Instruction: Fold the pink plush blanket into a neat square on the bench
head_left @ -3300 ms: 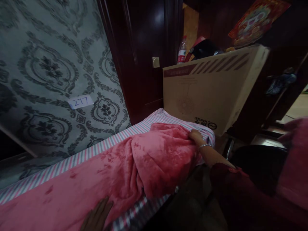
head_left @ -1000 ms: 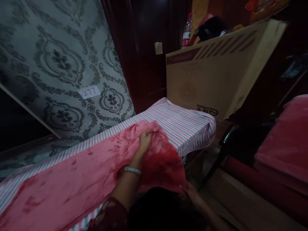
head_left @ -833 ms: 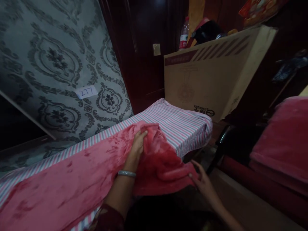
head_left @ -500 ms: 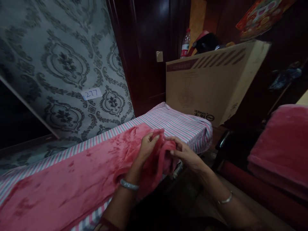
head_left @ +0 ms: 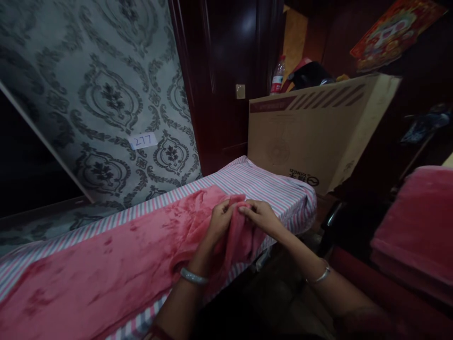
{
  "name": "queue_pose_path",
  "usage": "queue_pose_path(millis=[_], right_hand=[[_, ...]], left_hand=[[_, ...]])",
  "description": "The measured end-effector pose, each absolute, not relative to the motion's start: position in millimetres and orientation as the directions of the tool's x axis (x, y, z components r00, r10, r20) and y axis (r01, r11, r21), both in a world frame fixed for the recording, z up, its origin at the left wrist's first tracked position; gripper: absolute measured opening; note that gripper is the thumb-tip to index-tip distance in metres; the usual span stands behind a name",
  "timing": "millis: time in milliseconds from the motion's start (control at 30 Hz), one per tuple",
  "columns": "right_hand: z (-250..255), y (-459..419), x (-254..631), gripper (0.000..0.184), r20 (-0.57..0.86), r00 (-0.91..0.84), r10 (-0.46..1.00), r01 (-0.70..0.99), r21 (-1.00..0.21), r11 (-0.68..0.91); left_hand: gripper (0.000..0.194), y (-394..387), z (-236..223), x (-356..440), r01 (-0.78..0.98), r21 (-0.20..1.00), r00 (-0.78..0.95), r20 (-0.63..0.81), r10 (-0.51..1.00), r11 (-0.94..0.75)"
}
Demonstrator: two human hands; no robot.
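Right hand (head_left: 262, 218) moved left, now beside left hand (head_left: 220, 218); both pinched closed on folded pink blanket (head_left: 120, 259). Striped sheet (head_left: 265, 184) underneath, cardboard box (head_left: 311, 127) far right.

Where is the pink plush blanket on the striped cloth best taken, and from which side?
Grip the blanket by its raised, bunched end, probably from the near side: the left hand and right hand pinch loose folds there; the rest lies flatter.

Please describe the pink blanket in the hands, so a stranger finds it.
Beside the patterned wall is a striped sheet. On it lies the pink blanket, its bunched end in the left hand and right hand, unlike the layered pink pile at far right.
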State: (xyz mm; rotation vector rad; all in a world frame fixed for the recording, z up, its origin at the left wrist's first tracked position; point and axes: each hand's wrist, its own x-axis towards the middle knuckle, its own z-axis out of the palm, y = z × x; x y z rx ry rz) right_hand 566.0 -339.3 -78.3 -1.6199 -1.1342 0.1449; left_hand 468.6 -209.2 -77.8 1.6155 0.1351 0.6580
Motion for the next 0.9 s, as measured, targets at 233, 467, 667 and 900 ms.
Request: queue_pose_path(millis=[233, 467, 667, 900], right_hand=[[-73.4, -325.7, 581.1, 0.062, 0.466, 0.496, 0.733, 0.710, -0.704, -0.032], [-68.5, -329.3, 584.5, 0.050, 0.495, 0.495, 0.714, 0.844, -0.470, -0.259], [-61.6, -341.6, 588.5, 0.057, 0.694, 0.254, 0.674, 0.945, -0.326, -0.021], [-65.3, -329.0, 605.7, 0.022, 0.647, 0.395, 0.652, 0.836, -0.547, 0.037]], left_hand=[[0.035, -209.8, -76.0, 462.8, -0.284, 0.932, 0.858, 0.352, 0.374, -0.226], [0.025, -204.3, -89.9, 473.1, -0.194, 0.822, 0.791, 0.454, 0.410, -0.536], [0.037, -202.2, -87.7, 483.3, -0.235, 0.796, 0.785, 0.494, 0.375, -0.557], [0.057, -211.9, -92.3, 455.4, -0.070, 0.632, 0.833, 0.463, 0.304, -0.772]])
